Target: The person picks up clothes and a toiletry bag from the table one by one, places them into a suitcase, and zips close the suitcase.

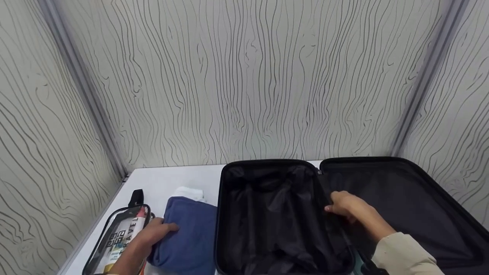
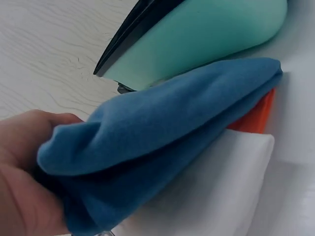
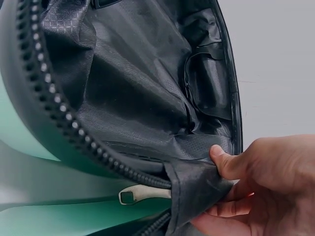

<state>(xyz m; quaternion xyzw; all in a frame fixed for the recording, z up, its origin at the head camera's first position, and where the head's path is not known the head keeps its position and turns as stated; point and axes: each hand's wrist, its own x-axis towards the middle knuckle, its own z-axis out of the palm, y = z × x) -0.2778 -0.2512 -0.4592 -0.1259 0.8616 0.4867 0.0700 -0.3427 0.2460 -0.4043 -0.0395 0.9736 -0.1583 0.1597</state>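
"What colour is the folded cloth (image 1: 189,235) on the left?"
"Blue, with a white cloth (image 2: 206,189) under it."
"And the suitcase (image 1: 273,223)?"
"Black inside, green outside."
"What about the far wall (image 1: 244,84)?"
"Pale grey, with wavy dark lines."
"And the right sleeve (image 1: 405,255)?"
"Cream!"

Cloth (image 1: 193,235) between pouch (image 1: 119,233) and suitcase (image 1: 273,214)

There is one suitcase (image 1: 275,217) with two halves, one blue cloth (image 1: 193,236), at least one white cloth (image 1: 191,192), one clear pouch (image 1: 116,240), one left hand (image 1: 154,232), one right hand (image 1: 348,205) (so, two hands), and one counter (image 1: 156,179).
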